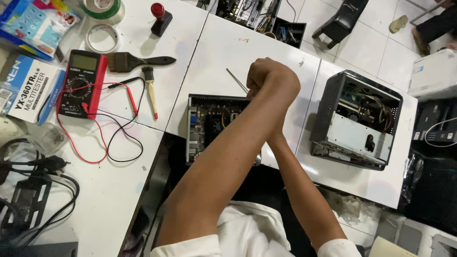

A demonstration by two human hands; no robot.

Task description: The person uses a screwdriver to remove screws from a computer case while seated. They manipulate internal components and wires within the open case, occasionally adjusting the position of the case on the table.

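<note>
Two hands (271, 78) over open circuit-board case (204, 121) | fingers closed, screwdriver (236, 80) gripped | which hand: cannot tell

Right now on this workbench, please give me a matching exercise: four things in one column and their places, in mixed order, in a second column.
Things:
1. multimeter
2. circuit board
3. open metal case
4. tape roll

Places:
A. under the two hands, at the table's near edge
B. far right of the table, with its inside showing
C. left side, with red and black leads
D. near the far edge, above the multimeter

Pairs: 1-C, 2-A, 3-B, 4-D
</note>
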